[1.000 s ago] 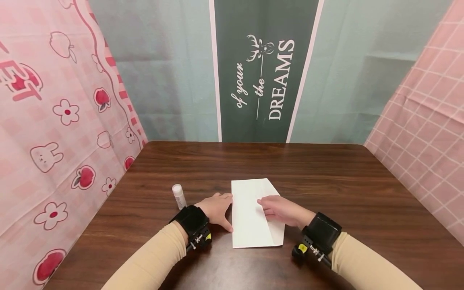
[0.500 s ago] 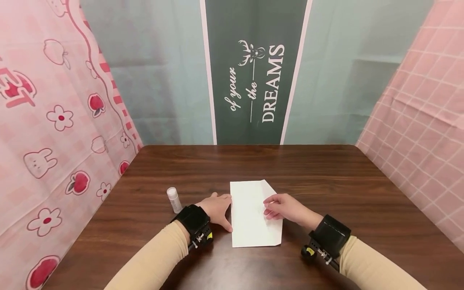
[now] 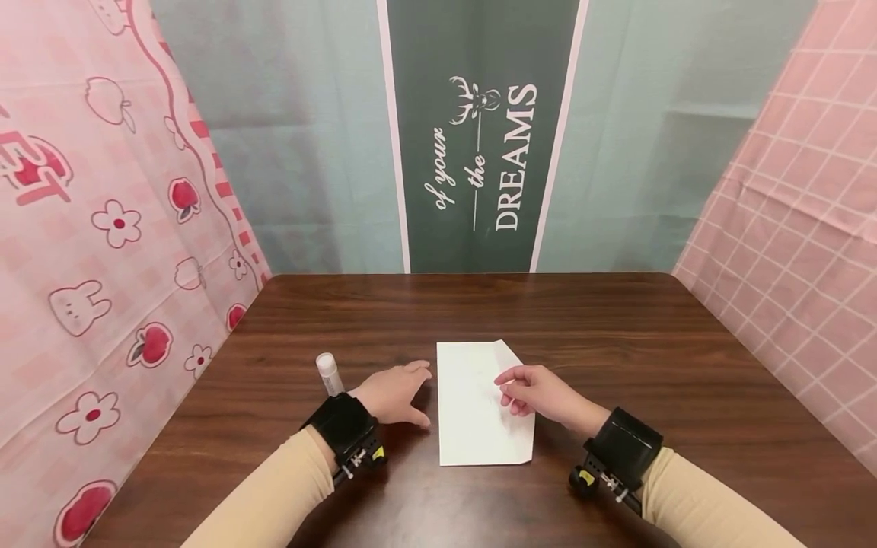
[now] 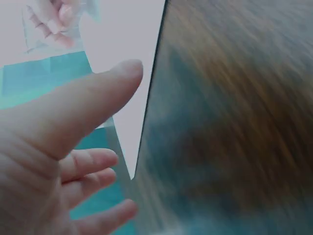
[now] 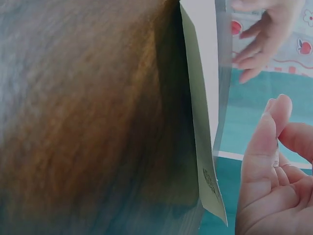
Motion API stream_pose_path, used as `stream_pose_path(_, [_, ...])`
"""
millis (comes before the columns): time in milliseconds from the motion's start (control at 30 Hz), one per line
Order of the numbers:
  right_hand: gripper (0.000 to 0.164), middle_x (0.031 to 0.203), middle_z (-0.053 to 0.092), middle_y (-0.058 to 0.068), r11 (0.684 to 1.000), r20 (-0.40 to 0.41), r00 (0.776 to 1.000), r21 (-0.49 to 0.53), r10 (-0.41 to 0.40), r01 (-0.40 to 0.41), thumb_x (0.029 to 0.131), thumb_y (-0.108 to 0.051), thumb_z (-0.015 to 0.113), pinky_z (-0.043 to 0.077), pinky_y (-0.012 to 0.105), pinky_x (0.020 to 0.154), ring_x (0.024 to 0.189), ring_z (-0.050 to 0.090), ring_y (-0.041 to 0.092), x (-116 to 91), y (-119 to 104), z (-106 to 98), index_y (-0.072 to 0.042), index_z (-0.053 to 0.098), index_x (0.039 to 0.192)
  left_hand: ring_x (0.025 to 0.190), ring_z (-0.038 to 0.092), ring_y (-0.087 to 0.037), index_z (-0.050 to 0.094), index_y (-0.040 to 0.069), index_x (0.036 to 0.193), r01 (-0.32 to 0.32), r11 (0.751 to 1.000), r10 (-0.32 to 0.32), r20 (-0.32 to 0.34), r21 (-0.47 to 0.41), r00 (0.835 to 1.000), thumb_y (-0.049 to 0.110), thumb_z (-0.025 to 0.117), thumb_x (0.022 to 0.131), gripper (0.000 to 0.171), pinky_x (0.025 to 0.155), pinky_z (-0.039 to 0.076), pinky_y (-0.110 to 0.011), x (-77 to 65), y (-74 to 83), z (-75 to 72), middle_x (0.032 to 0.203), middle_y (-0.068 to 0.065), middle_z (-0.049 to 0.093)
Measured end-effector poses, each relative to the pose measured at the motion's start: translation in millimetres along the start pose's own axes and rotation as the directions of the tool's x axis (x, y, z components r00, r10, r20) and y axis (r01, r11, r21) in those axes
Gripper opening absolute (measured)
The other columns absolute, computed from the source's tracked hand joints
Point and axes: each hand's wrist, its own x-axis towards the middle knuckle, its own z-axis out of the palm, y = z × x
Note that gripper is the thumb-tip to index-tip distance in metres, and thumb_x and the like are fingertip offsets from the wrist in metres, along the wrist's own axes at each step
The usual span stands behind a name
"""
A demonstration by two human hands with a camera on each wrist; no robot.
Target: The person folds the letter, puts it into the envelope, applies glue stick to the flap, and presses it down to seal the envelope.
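A white envelope [image 3: 466, 415] lies on the table in the head view, its slanted flap side toward the right. My left hand [image 3: 393, 394] hovers beside its left edge, fingers spread, a narrow strip of table between. Over the envelope's right part is my right hand [image 3: 537, 394], fingers loosely bent. The right wrist view shows its thumb and forefinger tips [image 5: 279, 110] together with nothing visible between them. There the envelope's edge [image 5: 203, 98] shows a pale flap with a small dark print. A white glue stick [image 3: 329, 373] stands behind my left wrist, its lower end hidden.
The dark wooden table [image 3: 617, 327] reaches back to a green curtain [image 3: 308, 152]. Pink patterned cloth [image 3: 137, 266] hangs along the left side, and a pink checked cloth [image 3: 788, 213] along the right. Both wrists carry black camera mounts [image 3: 625, 444].
My left hand has drawn back left from the envelope's edge. Compared with a second ago, the right hand sits slightly farther right and its fingers have come off the flap.
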Motion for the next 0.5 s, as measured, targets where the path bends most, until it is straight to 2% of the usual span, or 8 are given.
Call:
stream_pose_path(67, [0.029,0.076,0.062,0.010,1.000,0.009,1.000,0.005,-0.004,0.004,0.093,-0.010,0.056,0.052,0.028,0.060,0.061,0.057,0.015,0,-1,1,0.010,0.056,0.113,0.121,0.048,-0.025,0.052,0.004,0.128,-0.027,1.000,0.028,-0.078,0.014,0.997,0.042,0.072,0.079,0.065,0.091,0.045,-0.038,-9.3,-2.8,-7.2,0.143,-0.011,0.040])
stream_pose_path(133, [0.029,0.076,0.062,0.010,1.000,0.008,1.000,0.004,-0.001,0.001,0.093,-0.011,0.056,0.052,0.028,0.061,0.061,0.056,0.015,0,-1,1,0.010,0.056,0.113,0.120,0.049,-0.024,0.055,0.004,0.125,-0.058,0.998,0.063,-0.184,0.035,0.981,0.038,0.071,0.081,0.058,0.090,0.046,-0.038,-19.2,-7.7,-14.9,0.141,-0.011,0.042])
stream_pose_path(200, [0.029,0.076,0.062,0.011,1.000,0.001,1.000,0.002,0.007,-0.007,0.093,-0.012,0.057,0.052,0.028,0.062,0.062,0.056,0.016,0,-3,1,0.009,0.057,0.114,0.118,0.051,-0.024,0.057,0.005,0.121,-0.082,0.995,0.097,-0.298,0.065,0.950,0.034,0.070,0.083,0.050,0.089,0.046,-0.039,-28.6,-14.6,-22.8,0.138,-0.012,0.045])
stream_pose_path(267, [0.029,0.076,0.062,0.011,1.000,-0.007,1.000,0.008,0.007,-0.007,0.093,-0.011,0.056,0.052,0.028,0.061,0.061,0.056,0.015,1,-3,1,0.009,0.057,0.114,0.114,0.054,-0.025,0.058,0.006,0.118,-0.087,0.991,0.121,-0.400,0.103,0.909,0.032,0.070,0.083,0.045,0.087,0.047,-0.040,-37.6,-23.9,-29.1,0.135,-0.012,0.048])
stream_pose_path(333, [0.029,0.076,0.062,0.011,1.000,-0.004,1.000,0.018,-0.002,0.002,0.093,-0.010,0.056,0.051,0.027,0.060,0.060,0.056,0.014,2,-3,2,0.011,0.056,0.114,0.111,0.056,-0.026,0.058,0.006,0.117,-0.074,0.991,0.120,-0.468,0.115,0.875,0.030,0.070,0.083,0.043,0.084,0.048,-0.041,-46.2,-34.2,-34.8,0.134,-0.013,0.049])
stream_pose_path(367, [0.029,0.075,0.062,0.011,1.000,0.000,1.000,0.024,-0.008,0.008,0.093,-0.009,0.055,0.051,0.027,0.059,0.060,0.056,0.013,2,-3,2,0.012,0.055,0.113,0.109,0.057,-0.026,0.058,0.006,0.117,-0.061,0.992,0.109,-0.488,0.112,0.866,0.029,0.070,0.084,0.043,0.083,0.048,-0.041,-50.5,-39.4,-37.2,0.134,-0.014,0.049])
stream_pose_path(433, [0.028,0.074,0.061,0.010,0.999,0.007,1.000,0.039,-0.016,0.016,0.093,-0.007,0.054,0.051,0.026,0.058,0.059,0.055,0.012,3,-3,2,0.013,0.054,0.113,0.106,0.059,-0.027,0.058,0.005,0.119,-0.031,0.995,0.076,-0.509,0.096,0.857,0.028,0.071,0.083,0.044,0.080,0.049,-0.042,-59.0,-50.1,-39.9,0.133,-0.014,0.049])
stream_pose_path(500, [0.028,0.074,0.061,0.009,0.999,0.015,1.000,0.044,-0.016,0.016,0.093,-0.006,0.054,0.051,0.026,0.058,0.059,0.055,0.011,4,-2,2,0.014,0.054,0.113,0.103,0.060,-0.027,0.057,0.004,0.119,0.005,0.997,0.035,-0.503,0.078,0.864,0.026,0.072,0.082,0.046,0.078,0.049,-0.042,-66.6,-59.8,-40.9,0.131,-0.015,0.050])
